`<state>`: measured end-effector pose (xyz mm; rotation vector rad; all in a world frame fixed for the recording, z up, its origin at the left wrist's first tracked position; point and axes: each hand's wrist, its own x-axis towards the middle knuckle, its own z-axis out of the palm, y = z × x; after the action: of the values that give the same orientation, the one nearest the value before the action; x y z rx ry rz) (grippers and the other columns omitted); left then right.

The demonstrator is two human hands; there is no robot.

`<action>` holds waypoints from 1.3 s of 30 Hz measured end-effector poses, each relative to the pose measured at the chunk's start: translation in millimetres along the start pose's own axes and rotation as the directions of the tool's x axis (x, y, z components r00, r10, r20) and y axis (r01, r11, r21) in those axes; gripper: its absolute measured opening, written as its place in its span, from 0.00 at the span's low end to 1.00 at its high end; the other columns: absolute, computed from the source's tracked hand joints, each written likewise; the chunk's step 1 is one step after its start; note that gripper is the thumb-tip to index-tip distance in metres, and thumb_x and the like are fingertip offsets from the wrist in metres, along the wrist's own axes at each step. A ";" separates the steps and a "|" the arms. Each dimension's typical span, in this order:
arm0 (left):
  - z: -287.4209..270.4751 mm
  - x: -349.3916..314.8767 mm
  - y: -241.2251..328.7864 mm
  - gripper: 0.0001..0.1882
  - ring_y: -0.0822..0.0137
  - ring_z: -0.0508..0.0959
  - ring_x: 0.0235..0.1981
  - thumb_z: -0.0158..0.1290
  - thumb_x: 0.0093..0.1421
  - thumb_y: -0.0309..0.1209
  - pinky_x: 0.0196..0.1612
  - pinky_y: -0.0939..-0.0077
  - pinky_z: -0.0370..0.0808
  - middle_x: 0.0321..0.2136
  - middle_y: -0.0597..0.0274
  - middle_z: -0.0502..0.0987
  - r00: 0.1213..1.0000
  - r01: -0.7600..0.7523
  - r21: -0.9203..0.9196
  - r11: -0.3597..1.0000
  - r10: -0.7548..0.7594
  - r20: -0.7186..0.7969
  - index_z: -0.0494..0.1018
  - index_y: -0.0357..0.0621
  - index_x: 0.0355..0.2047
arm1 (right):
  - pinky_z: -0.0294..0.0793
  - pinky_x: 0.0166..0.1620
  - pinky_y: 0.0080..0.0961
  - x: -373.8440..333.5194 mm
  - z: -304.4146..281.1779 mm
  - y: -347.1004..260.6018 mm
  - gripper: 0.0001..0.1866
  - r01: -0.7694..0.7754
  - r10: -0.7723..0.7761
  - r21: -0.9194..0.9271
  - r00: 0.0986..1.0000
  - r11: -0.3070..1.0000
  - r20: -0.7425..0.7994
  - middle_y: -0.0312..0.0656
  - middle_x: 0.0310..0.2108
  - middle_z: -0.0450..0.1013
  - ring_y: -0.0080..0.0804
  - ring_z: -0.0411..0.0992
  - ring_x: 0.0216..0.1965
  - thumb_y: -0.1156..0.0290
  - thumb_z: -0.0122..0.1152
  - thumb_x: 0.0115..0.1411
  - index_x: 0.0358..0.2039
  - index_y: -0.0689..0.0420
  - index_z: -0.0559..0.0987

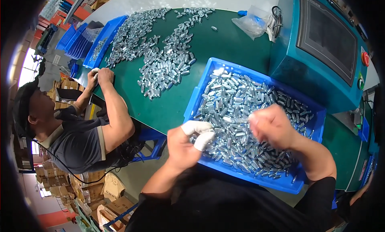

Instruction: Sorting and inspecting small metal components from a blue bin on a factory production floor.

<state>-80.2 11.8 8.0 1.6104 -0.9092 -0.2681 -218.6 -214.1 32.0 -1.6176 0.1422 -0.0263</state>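
L hand [185, 146] grip nearly pinched, R hand [274, 126] curled, blurred; hold can't be told. Metal pcs [234, 107] heaped in blue bin [319, 124], approx 3 o'clock.

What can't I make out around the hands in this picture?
Head view, all of these:
Right hand: blurred, so its grip is unclear.
Left hand: blur hides whether its fingers pinch anything.
Blue tray: its floor lies hidden under metal pieces.
Co-worker's hands: anything held is too small to identify.

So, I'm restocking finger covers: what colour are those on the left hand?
The finger covers on the left hand are white, shown best in the head view.
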 end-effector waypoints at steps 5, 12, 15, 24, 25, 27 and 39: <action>-24.8 19.7 8.9 0.19 0.72 0.80 0.30 0.65 0.53 0.20 0.35 0.78 0.76 0.36 0.62 0.82 0.953 -0.033 0.185 0.982 -0.025 0.303 0.79 0.40 0.48 | 0.64 0.23 0.19 2.9 -0.3 0.5 0.24 -0.026 0.028 0.016 0.989 1.000 -0.148 0.35 0.13 0.69 0.19 0.65 0.15 0.63 0.45 0.72 0.18 0.59 0.73; -97.4 54.0 -83.9 0.10 0.67 0.80 0.34 0.61 0.60 0.26 0.38 0.77 0.76 0.35 0.56 0.81 0.940 0.259 0.700 0.666 -0.006 -0.342 0.79 0.38 0.41 | 0.67 0.24 0.21 3.4 8.0 -0.2 0.22 -0.016 0.015 -0.066 1.000 0.998 -0.025 0.36 0.15 0.71 0.20 0.67 0.16 0.66 0.46 0.71 0.20 0.60 0.74; -108.2 55.8 -100.6 0.09 0.62 0.82 0.31 0.62 0.58 0.25 0.38 0.72 0.78 0.31 0.52 0.81 0.934 0.268 0.743 0.613 0.024 -0.357 0.79 0.36 0.40 | 0.67 0.24 0.21 3.6 8.0 4.1 0.21 -0.025 0.025 -0.091 1.000 0.995 0.002 0.37 0.15 0.71 0.20 0.69 0.17 0.66 0.47 0.71 0.20 0.60 0.75; -100.3 34.5 -86.5 0.11 0.67 0.80 0.37 0.59 0.59 0.19 0.43 0.74 0.76 0.37 0.57 0.80 0.942 0.185 0.641 0.745 0.051 -0.332 0.76 0.37 0.43 | 0.68 0.24 0.27 3.8 8.0 2.6 0.20 0.033 -0.032 -0.200 0.999 0.979 0.008 0.40 0.15 0.72 0.27 0.71 0.17 0.66 0.51 0.70 0.21 0.59 0.76; -90.1 30.7 -76.7 0.10 0.69 0.78 0.39 0.57 0.61 0.19 0.46 0.75 0.75 0.38 0.60 0.78 0.946 0.162 0.339 0.927 -0.049 -0.319 0.75 0.37 0.43 | 0.68 0.24 0.27 3.2 8.0 3.4 0.20 0.024 -0.024 -0.202 1.000 0.979 0.002 0.40 0.15 0.72 0.27 0.71 0.17 0.66 0.51 0.70 0.21 0.59 0.76; -65.4 27.0 -44.5 0.08 0.72 0.75 0.40 0.53 0.64 0.19 0.48 0.77 0.71 0.39 0.65 0.75 0.962 0.171 -0.128 0.977 -0.194 -0.192 0.74 0.36 0.44 | 0.67 0.25 0.30 3.4 8.3 7.7 0.18 0.073 -0.075 -0.193 0.997 0.978 -0.002 0.42 0.15 0.71 0.32 0.70 0.17 0.67 0.51 0.70 0.22 0.60 0.74; 5.6 -4.3 -9.4 0.08 0.75 0.78 0.29 0.49 0.70 0.22 0.31 0.82 0.75 0.29 0.61 0.79 0.960 0.279 -0.421 0.863 -0.244 0.136 0.76 0.35 0.45 | 0.65 0.23 0.31 3.2 11.3 12.8 0.17 0.221 -0.202 -0.358 0.975 0.907 0.092 0.41 0.15 0.69 0.35 0.69 0.17 0.71 0.52 0.69 0.21 0.60 0.72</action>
<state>-82.8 10.5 -3.3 1.3018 -0.6266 -0.6837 -215.3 -203.8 18.4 -2.0009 -0.0770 -0.1308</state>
